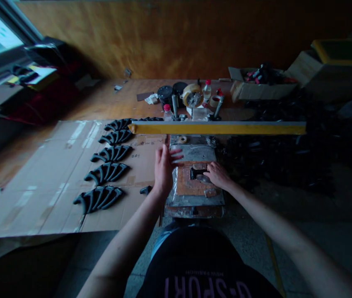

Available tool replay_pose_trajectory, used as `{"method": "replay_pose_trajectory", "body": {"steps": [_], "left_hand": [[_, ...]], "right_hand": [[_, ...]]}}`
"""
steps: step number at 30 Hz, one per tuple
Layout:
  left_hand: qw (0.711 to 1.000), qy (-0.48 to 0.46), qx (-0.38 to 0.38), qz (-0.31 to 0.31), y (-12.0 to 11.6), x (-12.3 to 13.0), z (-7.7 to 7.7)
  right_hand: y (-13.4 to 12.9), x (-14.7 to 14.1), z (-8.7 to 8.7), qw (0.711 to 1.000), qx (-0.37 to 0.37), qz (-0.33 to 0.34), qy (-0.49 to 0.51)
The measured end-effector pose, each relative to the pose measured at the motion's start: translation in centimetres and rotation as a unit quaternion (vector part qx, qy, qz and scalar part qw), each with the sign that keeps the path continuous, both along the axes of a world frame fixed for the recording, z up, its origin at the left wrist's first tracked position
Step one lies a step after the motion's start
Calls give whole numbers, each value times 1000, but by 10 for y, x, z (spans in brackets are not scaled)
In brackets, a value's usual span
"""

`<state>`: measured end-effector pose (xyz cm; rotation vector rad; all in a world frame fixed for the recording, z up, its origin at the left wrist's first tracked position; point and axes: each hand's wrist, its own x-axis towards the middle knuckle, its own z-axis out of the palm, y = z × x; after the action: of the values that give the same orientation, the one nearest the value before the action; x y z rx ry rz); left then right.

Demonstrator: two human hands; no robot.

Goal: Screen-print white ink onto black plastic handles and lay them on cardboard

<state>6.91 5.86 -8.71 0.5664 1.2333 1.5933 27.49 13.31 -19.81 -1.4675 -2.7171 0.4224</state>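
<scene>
The wooden bench (107, 98) bears a cardboard sheet (48, 178). Curved black pieces (101, 195) lie on the cardboard. An open carton (264, 92) stands farther back.

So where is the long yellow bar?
In the head view, the long yellow bar runs crosswise beyond the left hand and right hand, its left end near curved black pieces.

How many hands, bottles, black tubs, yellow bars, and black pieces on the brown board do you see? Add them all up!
Hands: 2 (left hand, right hand)
Bottles: 2
Black tubs: 2
Yellow bar: 1
Black piece on board: 1
Total: 8
</scene>
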Motion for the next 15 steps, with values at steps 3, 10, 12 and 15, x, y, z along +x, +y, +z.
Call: {"method": "replay_pose_trajectory", "body": {"steps": [3,10,12,15], "left_hand": [[963,-74,-183,-186,-37,35,-46],[962,51,-250,-96,-93,-20,-109],[921,211,-321,-65,-108,-69,-125],[792,385,-463,-98,-133,-124,-150]], "right_hand": [[-35,-28,9,999,3,-40,22],[-53,0,29,996,-23,-26,87],[-33,36,22,984,-23,-173,-45],[-8,80,2,951,-80,-248,-164]]}}
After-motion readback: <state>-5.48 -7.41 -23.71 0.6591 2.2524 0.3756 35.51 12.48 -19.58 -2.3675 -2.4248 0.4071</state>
